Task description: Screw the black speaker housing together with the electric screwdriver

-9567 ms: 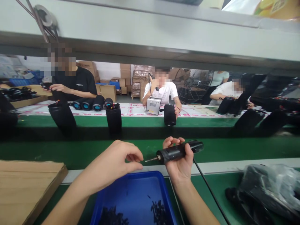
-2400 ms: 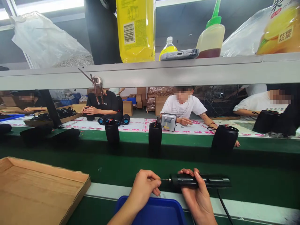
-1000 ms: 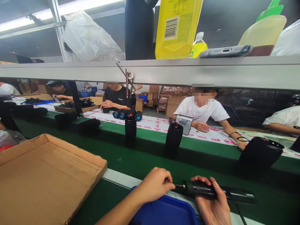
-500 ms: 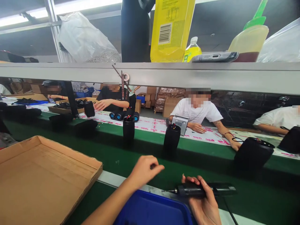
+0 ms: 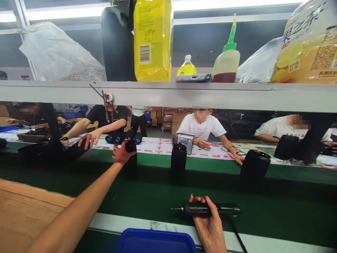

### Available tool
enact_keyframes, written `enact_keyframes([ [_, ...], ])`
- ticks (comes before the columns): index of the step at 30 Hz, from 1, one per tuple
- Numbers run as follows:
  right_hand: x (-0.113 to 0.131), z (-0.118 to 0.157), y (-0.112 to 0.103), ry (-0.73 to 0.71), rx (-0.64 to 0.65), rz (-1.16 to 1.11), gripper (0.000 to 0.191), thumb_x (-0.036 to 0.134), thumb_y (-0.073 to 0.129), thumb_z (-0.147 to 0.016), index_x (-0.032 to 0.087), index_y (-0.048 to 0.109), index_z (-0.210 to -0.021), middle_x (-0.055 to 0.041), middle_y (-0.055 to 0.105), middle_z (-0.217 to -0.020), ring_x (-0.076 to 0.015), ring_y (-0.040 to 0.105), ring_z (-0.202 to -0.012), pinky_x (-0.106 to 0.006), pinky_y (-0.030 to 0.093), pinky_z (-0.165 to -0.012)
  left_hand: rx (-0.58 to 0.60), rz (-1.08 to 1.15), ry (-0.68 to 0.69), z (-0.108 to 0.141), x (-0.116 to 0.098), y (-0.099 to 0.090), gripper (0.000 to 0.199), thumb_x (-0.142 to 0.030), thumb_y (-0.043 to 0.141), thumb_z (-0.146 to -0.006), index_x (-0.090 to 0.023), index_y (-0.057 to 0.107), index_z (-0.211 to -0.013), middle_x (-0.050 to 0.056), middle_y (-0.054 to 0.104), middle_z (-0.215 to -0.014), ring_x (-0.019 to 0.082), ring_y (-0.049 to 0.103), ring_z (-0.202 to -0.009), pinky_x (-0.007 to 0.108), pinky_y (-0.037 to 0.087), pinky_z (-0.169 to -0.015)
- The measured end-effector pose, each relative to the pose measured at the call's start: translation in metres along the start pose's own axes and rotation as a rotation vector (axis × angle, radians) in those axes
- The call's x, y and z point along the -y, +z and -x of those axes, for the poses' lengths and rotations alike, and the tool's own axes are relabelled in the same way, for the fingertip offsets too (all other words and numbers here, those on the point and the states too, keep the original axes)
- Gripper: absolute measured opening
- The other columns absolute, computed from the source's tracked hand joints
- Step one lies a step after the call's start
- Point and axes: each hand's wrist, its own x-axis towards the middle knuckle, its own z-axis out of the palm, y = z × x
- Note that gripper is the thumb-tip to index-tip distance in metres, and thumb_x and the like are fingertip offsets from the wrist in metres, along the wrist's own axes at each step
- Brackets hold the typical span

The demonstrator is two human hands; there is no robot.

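Note:
My left hand (image 5: pixel 121 153) is stretched out across the green belt. Its fingers are around the upper part of a black cylindrical housing (image 5: pixel 133 160) that stands upright, with coloured wires at its top. In my right hand (image 5: pixel 209 221), palm up, lies a black electric screwdriver (image 5: pixel 200 209), its thin bit pointing left and its cord hanging down. A second black housing (image 5: pixel 178 157) with red wires stands to the right of the first. Farther right is a wider black housing (image 5: pixel 255 164), next to a co-worker's hand.
The green conveyor belt (image 5: pixel 158 196) crosses in front of me. Near me are a blue tray (image 5: pixel 158 242) and a cardboard box (image 5: pixel 26 214). A shelf (image 5: pixel 184 93) with bottles and bags hangs above. Co-workers sit opposite; one person's hands (image 5: pixel 89 138) touch dark parts at left.
My left hand has moved forward and left from above the tray to the black housing and closed around it. The right hand still holds the screwdriver. The whole view has shifted.

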Motion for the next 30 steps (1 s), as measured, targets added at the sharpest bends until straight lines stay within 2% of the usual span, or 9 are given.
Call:
enact_keyframes([
  [4, 0.0, 0.0, 0.002, -0.015, -0.042, -0.016, 0.015, 0.015, 0.054, -0.101, 0.007, 0.052, -0.088, -0.0027, 0.048, -0.084, -0.014, 0.053, -0.082, -0.037, 0.05, -0.09, 0.098, -0.025, 0.12, -0.024, 0.004, 0.004, 0.038, -0.035, 0.063, -0.091, -0.015, 0.056, -0.122, 0.011, 0.051, -0.129, 0.029, 0.051, -0.117, 0.051, 0.046, -0.096],
  [7, -0.001, -0.001, 0.002, -0.016, -0.058, -0.015, 0.013, 0.015, 0.055, -0.101, 0.006, 0.053, -0.091, -0.0031, 0.048, -0.085, -0.0143, 0.053, -0.084, -0.036, 0.051, -0.089, 0.109, -0.009, 0.201, -0.027, 0.009, 0.011, 0.034, -0.036, 0.061, -0.092, -0.014, 0.057, -0.118, 0.01, 0.057, -0.119, 0.025, 0.057, -0.108, 0.047, 0.049, -0.092],
  [12, -0.001, -0.004, 0.002, -0.014, -0.036, -0.025, 0.013, 0.016, 0.055, -0.101, 0.006, 0.053, -0.093, -0.0032, 0.048, -0.084, -0.0139, 0.053, -0.082, -0.033, 0.052, -0.086, 0.02, 0.063, 0.216, -0.006, 0.008, 0.016, 0.031, -0.037, 0.061, -0.092, -0.013, 0.059, -0.111, 0.009, 0.059, -0.111, 0.024, 0.058, -0.104, 0.045, 0.049, -0.091],
  [16, 0.001, -0.004, 0.003, -0.005, -0.042, -0.033, 0.014, 0.017, 0.055, -0.101, 0.006, 0.053, -0.094, -0.0032, 0.048, -0.084, -0.0137, 0.053, -0.082, -0.032, 0.052, -0.085, -0.085, 0.188, 0.167, 0.03, 0.001, 0.0, 0.028, -0.037, 0.063, -0.091, -0.012, 0.061, -0.103, 0.009, 0.06, -0.109, 0.024, 0.057, -0.105, 0.046, 0.047, -0.092],
  [20, 0.004, -0.003, 0.003, -0.008, -0.048, -0.032, 0.014, 0.018, 0.056, -0.101, 0.006, 0.054, -0.094, -0.0034, 0.049, -0.085, -0.0135, 0.053, -0.082, -0.031, 0.052, -0.084, -0.134, 0.369, 0.185, 0.082, -0.004, -0.047, 0.036, -0.041, 0.069, -0.085, -0.013, 0.06, -0.104, 0.008, 0.06, -0.107, 0.023, 0.059, -0.099, 0.045, 0.05, -0.089],
  [23, 0.006, -0.002, 0.001, -0.004, -0.047, -0.023, 0.014, 0.017, 0.056, -0.101, 0.006, 0.054, -0.094, -0.0034, 0.049, -0.085, -0.0136, 0.053, -0.082, -0.032, 0.052, -0.085, -0.068, 0.523, 0.273, 0.126, -0.008, -0.1, 0.056, -0.052, 0.08, -0.068, -0.016, 0.059, -0.106, 0.007, 0.064, -0.103, 0.021, 0.064, -0.088, 0.034, 0.054, -0.077],
  [25, 0.006, -0.001, 0.001, 0.008, -0.043, -0.013, 0.015, 0.017, 0.056, -0.101, 0.006, 0.054, -0.092, -0.0038, 0.049, -0.086, -0.0141, 0.054, -0.084, -0.032, 0.052, -0.086, -0.014, 0.586, 0.304, 0.159, -0.009, -0.139, 0.056, -0.056, 0.08, -0.065, -0.018, 0.059, -0.101, 0.006, 0.067, -0.095, 0.02, 0.065, -0.08, 0.029, 0.055, -0.069],
  [28, 0.007, 0.002, 0.003, -0.005, -0.034, -0.005, 0.015, 0.017, 0.056, -0.101, 0.006, 0.054, -0.091, -0.0036, 0.049, -0.085, -0.0142, 0.054, -0.084, -0.033, 0.051, -0.087, 0.069, 0.596, 0.337, 0.214, -0.006, -0.191, 0.049, -0.048, 0.086, -0.056, -0.02, 0.063, -0.089, 0.003, 0.066, -0.077, 0.02, 0.065, -0.066, 0.027, 0.055, -0.056],
  [30, 0.008, 0.004, 0.006, -0.035, -0.023, -0.002, 0.015, 0.018, 0.055, -0.101, 0.006, 0.054, -0.092, -0.0031, 0.048, -0.084, -0.0138, 0.053, -0.082, -0.033, 0.051, -0.086, 0.109, 0.667, 0.301, 0.253, -0.002, -0.219, 0.048, -0.05, 0.087, -0.054, -0.022, 0.066, -0.087, 0.007, 0.067, -0.096, 0.026, 0.068, -0.081, 0.034, 0.059, -0.063],
])
